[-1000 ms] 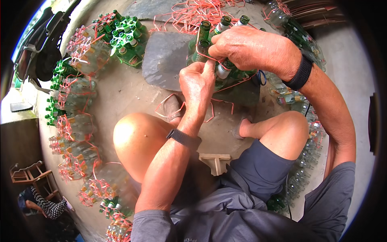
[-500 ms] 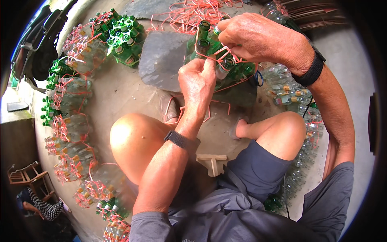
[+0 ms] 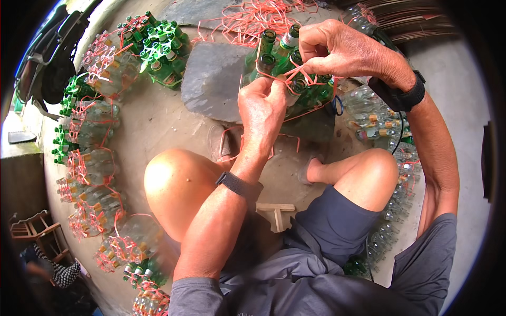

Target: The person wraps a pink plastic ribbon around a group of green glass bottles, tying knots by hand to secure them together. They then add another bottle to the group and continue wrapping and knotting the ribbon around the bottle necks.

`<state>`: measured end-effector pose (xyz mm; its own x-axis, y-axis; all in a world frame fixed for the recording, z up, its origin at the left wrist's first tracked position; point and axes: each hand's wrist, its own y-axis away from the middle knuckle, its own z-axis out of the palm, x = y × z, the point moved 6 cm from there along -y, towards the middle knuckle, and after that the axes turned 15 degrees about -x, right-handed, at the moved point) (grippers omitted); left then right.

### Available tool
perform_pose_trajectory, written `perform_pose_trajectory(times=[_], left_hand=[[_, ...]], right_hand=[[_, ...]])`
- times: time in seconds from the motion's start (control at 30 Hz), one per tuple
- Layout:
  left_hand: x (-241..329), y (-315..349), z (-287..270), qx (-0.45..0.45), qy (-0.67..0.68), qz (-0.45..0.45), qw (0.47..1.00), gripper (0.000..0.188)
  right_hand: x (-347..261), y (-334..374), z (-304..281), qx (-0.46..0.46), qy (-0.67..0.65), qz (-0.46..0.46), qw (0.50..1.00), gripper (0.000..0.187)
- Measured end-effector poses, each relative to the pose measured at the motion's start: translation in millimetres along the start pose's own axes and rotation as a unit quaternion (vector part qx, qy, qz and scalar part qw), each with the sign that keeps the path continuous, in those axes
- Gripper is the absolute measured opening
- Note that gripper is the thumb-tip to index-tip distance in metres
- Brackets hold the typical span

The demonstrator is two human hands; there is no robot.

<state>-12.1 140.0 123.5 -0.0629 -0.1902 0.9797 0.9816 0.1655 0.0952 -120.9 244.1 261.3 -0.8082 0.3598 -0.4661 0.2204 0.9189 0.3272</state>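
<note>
In front of me a bundle of green glass bottles [image 3: 284, 51] stands upright on a dark slab, with pink plastic strapping [image 3: 287, 79] wound around and between the necks. At the bundle's near side, my left hand [image 3: 262, 102] is closed, thumb and fingertips pinching the strapping beside a bottle neck. My right hand [image 3: 337, 50] is over the right side of the bundle. Its fingers are curled and the thumb lies at the strands; the exact hold is partly hidden.
A grey stone slab [image 3: 211, 79] lies left of the bundle, and a loose heap of pink strapping [image 3: 258, 21] behind it. Tied green bottles [image 3: 163, 47] stand at the back left. Clear bottle bundles [image 3: 95, 166] line the left; more clear bottles [image 3: 377, 113] lie right. A wooden piece [image 3: 276, 210] is between my legs.
My right hand has shifted right, away from the bottle necks, uncovering a labelled neck at the back. My left hand has moved slightly right and keeps its pinch.
</note>
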Motion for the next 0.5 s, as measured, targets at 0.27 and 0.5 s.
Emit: perform_pose_trajectory(times=[0.27, 0.5], left_hand=[[1.1, -0.4, 2.2, -0.011, -0.013, 0.017, 1.000, 0.024], [-2.2, -1.6, 2.6, -0.011, -0.012, 0.026, 1.000, 0.023]], right_hand=[[5.7, 2.0, 4.2, -0.038, -0.165, 0.029, 0.985, 0.025], [15.5, 2.4, 1.5, 0.042, 0.005, 0.000, 0.999, 0.019]])
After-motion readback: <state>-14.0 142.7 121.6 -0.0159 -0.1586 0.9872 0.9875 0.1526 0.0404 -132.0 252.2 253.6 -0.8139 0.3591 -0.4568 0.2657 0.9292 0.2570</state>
